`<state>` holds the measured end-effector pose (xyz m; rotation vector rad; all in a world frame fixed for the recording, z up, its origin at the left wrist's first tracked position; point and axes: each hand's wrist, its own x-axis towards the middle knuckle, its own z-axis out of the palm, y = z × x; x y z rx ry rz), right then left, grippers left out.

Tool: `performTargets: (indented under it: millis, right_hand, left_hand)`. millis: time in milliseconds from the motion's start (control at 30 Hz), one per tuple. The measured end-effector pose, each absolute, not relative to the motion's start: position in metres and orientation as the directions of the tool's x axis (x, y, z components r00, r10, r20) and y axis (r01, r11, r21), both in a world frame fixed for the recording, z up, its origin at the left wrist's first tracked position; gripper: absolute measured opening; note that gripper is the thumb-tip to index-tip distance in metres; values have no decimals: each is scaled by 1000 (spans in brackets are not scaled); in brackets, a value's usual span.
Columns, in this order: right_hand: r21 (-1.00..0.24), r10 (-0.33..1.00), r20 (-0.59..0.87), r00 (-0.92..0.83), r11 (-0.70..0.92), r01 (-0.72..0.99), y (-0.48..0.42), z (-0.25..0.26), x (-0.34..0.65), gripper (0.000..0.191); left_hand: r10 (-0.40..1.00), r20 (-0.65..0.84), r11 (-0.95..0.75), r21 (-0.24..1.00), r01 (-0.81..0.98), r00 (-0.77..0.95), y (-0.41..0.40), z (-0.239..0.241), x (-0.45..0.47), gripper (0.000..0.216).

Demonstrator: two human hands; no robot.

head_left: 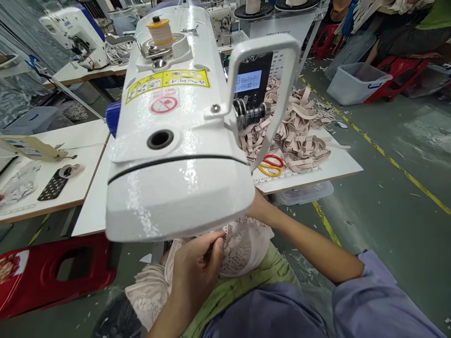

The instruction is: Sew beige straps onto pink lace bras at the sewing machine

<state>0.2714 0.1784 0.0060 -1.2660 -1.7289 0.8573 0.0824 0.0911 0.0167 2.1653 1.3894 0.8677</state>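
Left hand [197, 267] raised in the lower centre, back toward the camera, fingers [215, 240] curled together in a pinch, forearm rising from the bottom edge. Right forearm bare, sleeve at the elbow, reaching forward and left; the right hand is hidden from view.

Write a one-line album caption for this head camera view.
Left hand pinches pale pink lace fabric under a glossy white sewing machine; beige elastic strips heap on the table beyond.
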Motion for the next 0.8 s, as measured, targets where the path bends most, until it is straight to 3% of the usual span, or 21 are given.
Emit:
performTargets:
  millis: [433, 633, 800]
  right_hand:
    - [-870, 950, 254, -182, 307, 387, 177, 3, 275, 9]
    - [-859, 963, 204, -175, 262, 440, 174, -2, 278, 10]
    - [-785, 958, 212, -195, 285, 550, 171, 3, 278, 13]
  left_hand:
    - [913, 293, -406, 598, 691, 283, 87, 7, 76, 27]
    - [838, 499, -428, 350, 833, 221, 75, -18, 83, 35]
    - [796, 516, -484, 229, 845, 316, 66, -16, 116, 46]
